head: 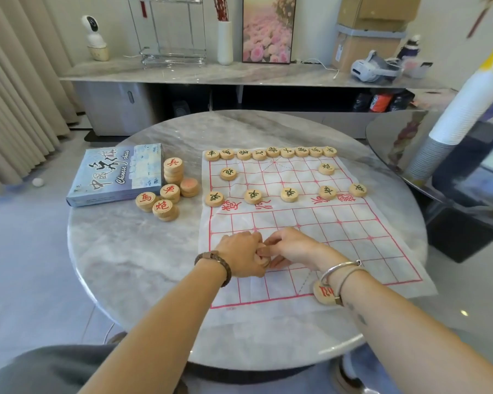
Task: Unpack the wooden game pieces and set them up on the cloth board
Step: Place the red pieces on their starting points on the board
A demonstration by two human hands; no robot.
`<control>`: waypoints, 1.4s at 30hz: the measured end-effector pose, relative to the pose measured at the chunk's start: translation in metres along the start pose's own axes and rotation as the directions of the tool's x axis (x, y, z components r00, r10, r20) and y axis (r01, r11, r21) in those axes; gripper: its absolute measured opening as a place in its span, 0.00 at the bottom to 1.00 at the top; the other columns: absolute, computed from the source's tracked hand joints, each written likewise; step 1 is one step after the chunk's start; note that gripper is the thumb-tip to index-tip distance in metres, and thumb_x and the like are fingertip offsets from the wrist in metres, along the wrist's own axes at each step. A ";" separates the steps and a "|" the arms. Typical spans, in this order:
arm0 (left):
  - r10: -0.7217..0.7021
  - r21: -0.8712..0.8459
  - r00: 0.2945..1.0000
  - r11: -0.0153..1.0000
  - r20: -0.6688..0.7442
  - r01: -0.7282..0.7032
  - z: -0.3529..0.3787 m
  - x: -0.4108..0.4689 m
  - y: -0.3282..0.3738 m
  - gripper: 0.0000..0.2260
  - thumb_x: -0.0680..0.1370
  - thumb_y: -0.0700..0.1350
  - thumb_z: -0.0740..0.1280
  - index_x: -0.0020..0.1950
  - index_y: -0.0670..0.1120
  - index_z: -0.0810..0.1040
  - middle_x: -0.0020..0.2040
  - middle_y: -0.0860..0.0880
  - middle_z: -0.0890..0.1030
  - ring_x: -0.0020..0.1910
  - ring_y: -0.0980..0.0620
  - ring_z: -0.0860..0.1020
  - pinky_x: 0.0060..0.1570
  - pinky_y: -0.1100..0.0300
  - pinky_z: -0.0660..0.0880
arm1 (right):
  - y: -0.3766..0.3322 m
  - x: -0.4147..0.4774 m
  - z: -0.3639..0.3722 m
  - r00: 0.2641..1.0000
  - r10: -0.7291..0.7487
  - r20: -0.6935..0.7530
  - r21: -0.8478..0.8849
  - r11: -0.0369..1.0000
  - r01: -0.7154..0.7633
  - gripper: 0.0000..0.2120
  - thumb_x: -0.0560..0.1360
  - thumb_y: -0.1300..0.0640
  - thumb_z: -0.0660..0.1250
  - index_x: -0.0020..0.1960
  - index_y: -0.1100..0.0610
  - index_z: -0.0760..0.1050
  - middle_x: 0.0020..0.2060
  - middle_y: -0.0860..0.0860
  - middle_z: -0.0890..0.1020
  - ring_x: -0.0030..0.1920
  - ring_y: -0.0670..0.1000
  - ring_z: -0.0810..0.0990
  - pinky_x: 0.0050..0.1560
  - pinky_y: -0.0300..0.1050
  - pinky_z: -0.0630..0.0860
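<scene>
A white cloth board [353, 223] with a red grid lies on the round marble table. Black-marked wooden discs fill its far rows: a line of several along the far edge [272, 152], two behind them, and several more [289, 194] at the river. My left hand [241, 255] and my right hand [292, 247] meet over the near left part of the board, both curled round a small stack of wooden discs [264, 258] held between them. One red-marked disc [325, 292] lies at the near edge beside my right wrist.
Left of the board stand stacks of red-marked discs [168, 191] and the blue game box [117, 174]. A second dark table with a tall stack of paper cups [453, 123] stands at the right. A long shelf runs behind.
</scene>
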State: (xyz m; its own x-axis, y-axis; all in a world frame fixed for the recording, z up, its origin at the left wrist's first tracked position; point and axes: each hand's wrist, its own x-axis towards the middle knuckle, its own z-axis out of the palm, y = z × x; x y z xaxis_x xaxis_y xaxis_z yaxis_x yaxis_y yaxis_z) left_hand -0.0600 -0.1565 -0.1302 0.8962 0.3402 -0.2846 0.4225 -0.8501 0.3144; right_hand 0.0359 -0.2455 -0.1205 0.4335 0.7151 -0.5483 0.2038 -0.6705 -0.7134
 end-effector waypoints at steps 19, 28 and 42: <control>0.100 0.073 0.978 0.991 0.186 -0.115 0.029 0.008 0.062 0.25 0.71 0.55 0.71 0.63 0.47 0.71 0.59 0.48 0.76 0.57 0.48 0.74 0.58 0.55 0.72 | 0.057 -0.043 -0.065 0.977 0.044 -0.209 -0.060 0.997 -0.058 0.11 0.76 0.62 0.65 0.57 0.61 0.78 0.54 0.56 0.81 0.49 0.51 0.78 0.43 0.37 0.76; 0.095 0.142 0.966 0.981 0.240 -0.132 0.034 0.012 0.069 0.29 0.70 0.56 0.72 0.66 0.49 0.67 0.63 0.47 0.70 0.60 0.46 0.72 0.61 0.53 0.68 | 0.084 -0.048 -0.084 0.949 0.134 -0.285 -0.238 0.949 -0.206 0.14 0.78 0.65 0.57 0.57 0.60 0.78 0.58 0.55 0.79 0.58 0.55 0.77 0.49 0.44 0.77; -0.087 0.158 0.995 0.983 -0.042 0.092 0.006 0.029 0.051 0.19 0.79 0.43 0.57 0.70 0.44 0.64 0.68 0.46 0.68 0.67 0.46 0.67 0.67 0.49 0.63 | 0.079 -0.039 -0.077 0.933 0.008 -0.360 -0.290 0.950 -0.120 0.13 0.78 0.63 0.58 0.59 0.59 0.77 0.61 0.53 0.78 0.63 0.53 0.74 0.62 0.44 0.69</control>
State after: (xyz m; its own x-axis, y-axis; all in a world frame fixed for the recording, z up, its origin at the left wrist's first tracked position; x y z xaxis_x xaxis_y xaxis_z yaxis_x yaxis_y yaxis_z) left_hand -0.0128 -0.1925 -0.1274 0.8612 0.4292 -0.2722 0.4767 -0.8680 0.1394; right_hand 0.1027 -0.3420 -0.1221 0.7223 0.5908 -0.3595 0.3961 -0.7795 -0.4852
